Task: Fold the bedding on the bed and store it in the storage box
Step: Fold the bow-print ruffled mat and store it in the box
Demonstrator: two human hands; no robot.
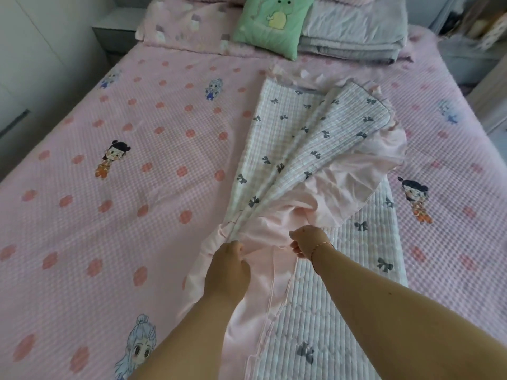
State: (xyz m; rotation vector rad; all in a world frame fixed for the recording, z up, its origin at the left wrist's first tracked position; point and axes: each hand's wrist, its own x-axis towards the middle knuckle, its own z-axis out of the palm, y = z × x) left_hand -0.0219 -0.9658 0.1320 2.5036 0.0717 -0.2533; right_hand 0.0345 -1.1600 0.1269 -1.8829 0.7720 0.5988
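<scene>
A quilted white bed cover [290, 138] with grey bow prints and a pale pink frill lies in loose lengthwise folds down the middle-right of the bed [109, 187]. My left hand [227, 267] grips a bunched edge of the quilted cover and its frill near the bed's front. My right hand [307, 241] pinches the pink frill fabric just to the right of it. Both hands lift the cloth slightly, so it fans out toward the headboard. No storage box is in view.
The bed carries a pink checked sheet with cartoon figures. At the head lie a pink pillow [186, 26], a green cartoon cushion [271, 23] and a folded grey quilt [354, 31]. A grey nightstand [115, 28] stands at far left, shelving at far right.
</scene>
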